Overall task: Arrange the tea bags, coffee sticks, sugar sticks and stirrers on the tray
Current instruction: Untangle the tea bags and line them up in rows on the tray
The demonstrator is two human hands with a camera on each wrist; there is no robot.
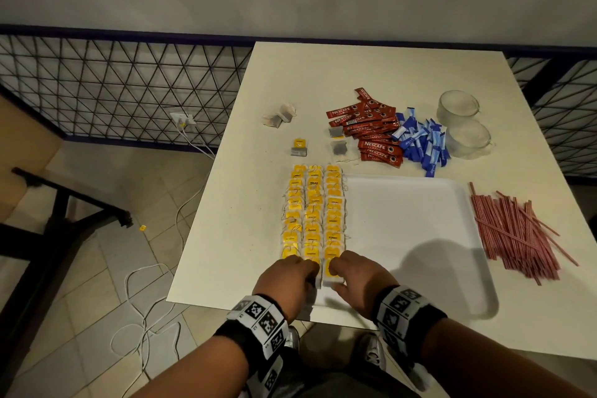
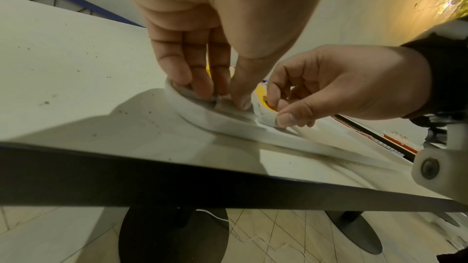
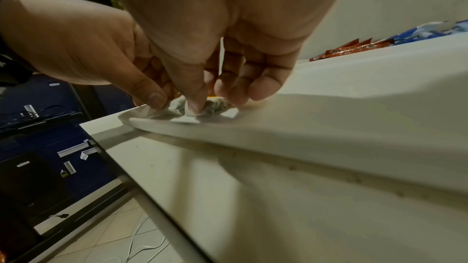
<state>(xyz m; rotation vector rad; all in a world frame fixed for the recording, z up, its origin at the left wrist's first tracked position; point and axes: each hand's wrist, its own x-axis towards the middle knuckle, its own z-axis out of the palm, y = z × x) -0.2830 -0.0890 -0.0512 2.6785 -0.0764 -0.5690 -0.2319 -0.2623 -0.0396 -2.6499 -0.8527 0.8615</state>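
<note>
Together, left hand [image 1: 284,281] and right hand [image 1: 355,281] pinch tea bags [image 3: 212,106] (fingertips only).

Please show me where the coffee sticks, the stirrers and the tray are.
coffee sticks [image 1: 371,129], head view, middle of the red pile.
stirrers [image 1: 513,233], head view, middle of the red bundle.
tray [image 1: 403,220], head view, bare white floor.

Your wrists each wear a black band [image 1: 240,331] carrying white blocks printed with black square fiducial markers [image 1: 399,302]. Forearms bare. Grey shoes [image 1: 371,350] and dark trousers show below the table edge.
</note>
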